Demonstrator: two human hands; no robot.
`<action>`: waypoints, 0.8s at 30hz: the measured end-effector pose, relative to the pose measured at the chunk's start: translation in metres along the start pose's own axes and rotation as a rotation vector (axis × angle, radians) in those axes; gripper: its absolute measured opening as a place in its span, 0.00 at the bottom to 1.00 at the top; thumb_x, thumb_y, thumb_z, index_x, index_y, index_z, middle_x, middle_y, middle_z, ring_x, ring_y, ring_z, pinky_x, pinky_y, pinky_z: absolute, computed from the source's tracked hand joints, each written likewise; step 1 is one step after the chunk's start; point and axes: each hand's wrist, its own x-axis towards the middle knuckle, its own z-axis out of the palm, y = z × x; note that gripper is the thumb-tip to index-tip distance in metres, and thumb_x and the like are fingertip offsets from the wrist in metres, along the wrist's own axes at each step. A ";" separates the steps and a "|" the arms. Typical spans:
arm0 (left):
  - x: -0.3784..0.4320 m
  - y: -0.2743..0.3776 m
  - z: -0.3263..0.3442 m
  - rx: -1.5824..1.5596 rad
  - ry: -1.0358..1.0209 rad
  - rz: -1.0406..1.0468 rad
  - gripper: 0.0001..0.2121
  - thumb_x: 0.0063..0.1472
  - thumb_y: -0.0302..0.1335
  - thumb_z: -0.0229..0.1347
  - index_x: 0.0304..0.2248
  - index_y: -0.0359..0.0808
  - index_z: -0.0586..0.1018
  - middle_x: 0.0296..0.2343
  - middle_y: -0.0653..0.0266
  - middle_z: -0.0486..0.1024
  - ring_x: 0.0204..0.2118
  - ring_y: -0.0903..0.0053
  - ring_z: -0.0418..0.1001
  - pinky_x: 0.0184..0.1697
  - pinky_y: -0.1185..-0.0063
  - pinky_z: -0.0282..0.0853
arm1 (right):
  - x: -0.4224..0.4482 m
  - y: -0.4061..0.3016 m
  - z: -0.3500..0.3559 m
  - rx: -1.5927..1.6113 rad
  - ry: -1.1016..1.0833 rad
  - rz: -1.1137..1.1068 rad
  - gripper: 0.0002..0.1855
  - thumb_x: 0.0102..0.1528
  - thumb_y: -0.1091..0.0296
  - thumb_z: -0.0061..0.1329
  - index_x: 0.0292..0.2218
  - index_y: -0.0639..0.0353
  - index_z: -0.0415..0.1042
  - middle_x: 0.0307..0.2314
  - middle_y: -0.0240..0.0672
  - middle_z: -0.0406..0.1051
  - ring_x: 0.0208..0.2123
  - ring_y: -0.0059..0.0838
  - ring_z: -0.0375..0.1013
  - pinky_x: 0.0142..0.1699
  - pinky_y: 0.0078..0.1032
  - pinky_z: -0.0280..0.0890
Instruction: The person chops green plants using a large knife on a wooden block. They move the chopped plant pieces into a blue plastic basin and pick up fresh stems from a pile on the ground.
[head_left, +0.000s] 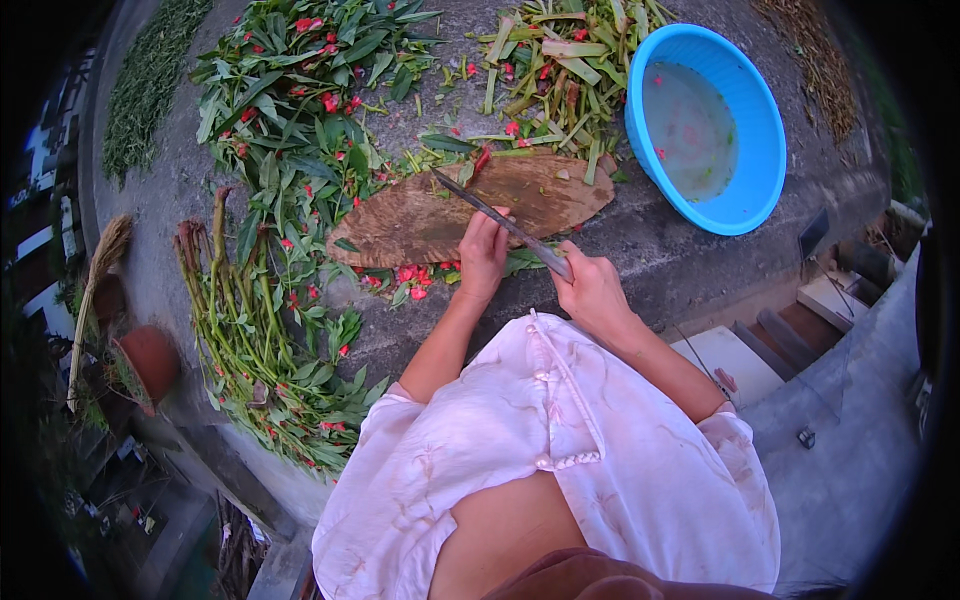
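Observation:
My right hand (592, 289) is closed around the handle end of a long dark knife (510, 225), whose blade slants up and left across an oval wooden board (420, 217). Beside the blade, near the board's front edge, is my left hand (484, 251), its fingers bent against the blade's middle; whether they grip it cannot be told. A reddish stem piece (480, 161) lies by the board's back edge near the blade tip. Stripped leaves with red flowers (285, 112) are heaped left of the board, and cut green stems (577, 75) are piled behind its right part.
A blue plastic basin (765, 150) with cloudy water stands at the right. Uncut flowering stalks (240, 330) lie at the left front. Farther left are a straw broom (97, 285) and a terracotta pot (150, 364). The concrete ledge drops off along its right front edge.

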 end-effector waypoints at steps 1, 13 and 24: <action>-0.001 0.000 -0.001 0.014 0.018 0.005 0.12 0.59 0.15 0.58 0.42 0.30 0.79 0.39 0.54 0.77 0.40 0.62 0.79 0.43 0.73 0.75 | 0.001 0.002 0.003 -0.013 0.000 -0.006 0.10 0.55 0.73 0.52 0.40 0.67 0.71 0.19 0.56 0.71 0.26 0.59 0.75 0.30 0.47 0.67; -0.011 0.031 -0.023 0.031 0.119 -0.005 0.11 0.52 0.13 0.62 0.36 0.28 0.77 0.35 0.55 0.75 0.32 0.67 0.79 0.34 0.76 0.77 | 0.002 -0.002 0.004 -0.056 -0.065 -0.007 0.11 0.54 0.74 0.52 0.41 0.62 0.71 0.19 0.57 0.71 0.26 0.60 0.75 0.31 0.51 0.68; -0.012 0.032 -0.015 0.107 0.145 0.087 0.12 0.47 0.14 0.64 0.33 0.30 0.79 0.32 0.55 0.77 0.30 0.63 0.79 0.33 0.73 0.76 | 0.007 0.008 0.004 -0.148 -0.145 0.006 0.14 0.51 0.74 0.51 0.41 0.62 0.69 0.22 0.55 0.74 0.26 0.61 0.75 0.34 0.53 0.70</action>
